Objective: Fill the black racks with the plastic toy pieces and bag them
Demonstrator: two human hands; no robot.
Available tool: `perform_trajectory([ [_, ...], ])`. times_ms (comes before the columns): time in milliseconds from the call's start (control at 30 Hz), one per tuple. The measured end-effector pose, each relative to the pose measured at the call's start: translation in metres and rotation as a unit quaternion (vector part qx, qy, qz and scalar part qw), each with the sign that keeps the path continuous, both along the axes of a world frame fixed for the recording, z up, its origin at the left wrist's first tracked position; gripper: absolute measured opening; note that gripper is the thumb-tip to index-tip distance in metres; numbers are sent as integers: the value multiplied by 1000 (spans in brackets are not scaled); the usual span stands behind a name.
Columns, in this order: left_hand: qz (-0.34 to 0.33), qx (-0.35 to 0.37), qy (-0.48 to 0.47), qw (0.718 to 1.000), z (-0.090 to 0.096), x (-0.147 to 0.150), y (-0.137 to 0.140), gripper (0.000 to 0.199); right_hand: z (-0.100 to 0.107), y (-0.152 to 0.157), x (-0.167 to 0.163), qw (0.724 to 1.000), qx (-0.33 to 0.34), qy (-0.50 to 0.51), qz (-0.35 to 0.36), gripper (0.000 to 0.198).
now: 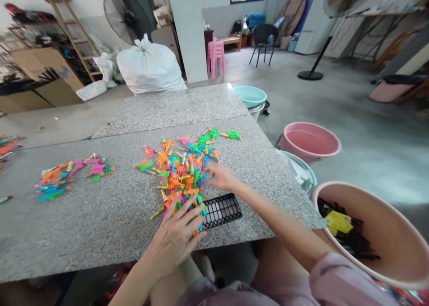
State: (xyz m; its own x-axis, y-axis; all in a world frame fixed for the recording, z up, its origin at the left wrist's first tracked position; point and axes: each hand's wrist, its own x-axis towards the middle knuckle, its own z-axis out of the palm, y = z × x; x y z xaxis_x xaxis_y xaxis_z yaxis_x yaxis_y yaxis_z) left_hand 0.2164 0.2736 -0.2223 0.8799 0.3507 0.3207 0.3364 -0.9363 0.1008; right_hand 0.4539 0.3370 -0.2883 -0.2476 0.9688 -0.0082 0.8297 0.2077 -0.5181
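A heap of small plastic toys [179,169], shaped like little guns in orange, green, blue and pink, lies on the speckled stone table [130,221]. My left hand [179,227] rests over the heap's near end, fingers spread, touching toys at the left end of a black mesh plastic basket [223,210]. Part of that basket's left end is hidden by the hand and toys. At the heap's right edge, beyond the basket, my right hand [221,177] has its fingers bent and apart beside blue toys; nothing shows held in it.
A smaller toy pile [72,174] lies to the left. Right of the table stand a pink bucket [310,140], a large tub [395,234] with black pieces and yellow cards, and a turquoise basin [250,93]. A stuffed white sack [150,69] stands behind the table.
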Motion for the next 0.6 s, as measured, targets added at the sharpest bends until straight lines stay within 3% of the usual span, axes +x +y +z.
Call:
perform_trajectory([
  [100,10,11,-2,1000,-1,-1,0,15,2,13,13,978,45,-154,-132,42],
  [200,10,19,4,1000,-1,-1,2,33,-4,-9,0,967,15,-216,-133,41],
  [267,6,20,17,1000,-1,-2,3,47,-5,-29,-7,965,3,-237,-108,38],
  [367,7,8,23,1000,-3,-2,5,44,2,-37,1,963,21,-257,-84,34],
  [433,9,5,15,1000,-4,-2,5,37,9,-21,16,959,55,-275,-50,33],
  [533,2,20,0,1000,-3,-1,4,33,13,17,35,945,92,-301,89,31],
  [600,-10,28,6,1000,-1,0,4,30,12,38,40,935,98,-310,143,33],
])
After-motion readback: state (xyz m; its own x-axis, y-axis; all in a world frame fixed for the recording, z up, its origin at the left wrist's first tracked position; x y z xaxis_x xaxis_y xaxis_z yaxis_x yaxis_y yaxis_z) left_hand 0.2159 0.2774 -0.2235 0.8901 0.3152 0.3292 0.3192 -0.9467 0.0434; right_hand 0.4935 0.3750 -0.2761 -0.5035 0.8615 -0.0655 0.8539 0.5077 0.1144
